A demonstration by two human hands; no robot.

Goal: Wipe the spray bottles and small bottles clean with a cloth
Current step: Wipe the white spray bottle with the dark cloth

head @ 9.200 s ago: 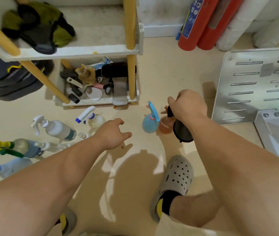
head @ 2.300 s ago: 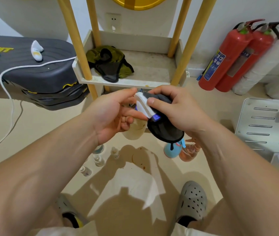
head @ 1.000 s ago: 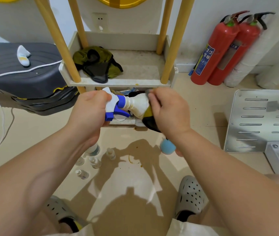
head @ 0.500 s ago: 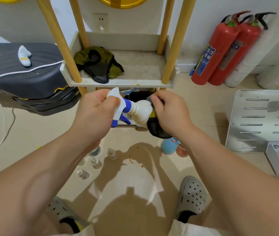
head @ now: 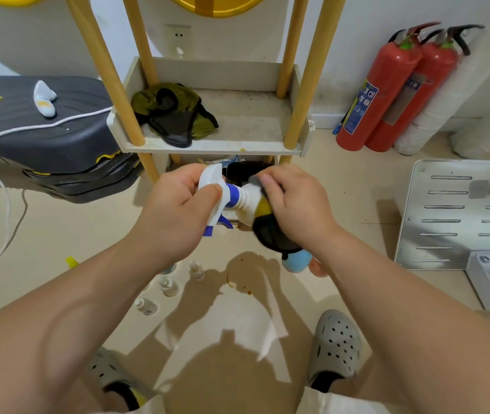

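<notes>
Our left hand [head: 178,213] is curled round the trigger head of one white spray bottle [head: 246,201], held in the air before the shelf [head: 208,150]. Our right hand [head: 294,204] clamps one dark cloth [head: 270,234] against its body. On the floor [head: 58,234] below we count three small bottles [head: 168,286] and one blue bottle [head: 296,261]. Two red fire extinguishers [head: 378,94] stand by the wall.

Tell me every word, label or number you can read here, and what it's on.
Nothing reads clearly.
Blue label on the front fire extinguisher: too blurred.
Grey label on the rear fire extinguisher: blurred.
Yellow lettering on the black case: cut off, unreadable.
Labels on the small bottles: too small.
</notes>
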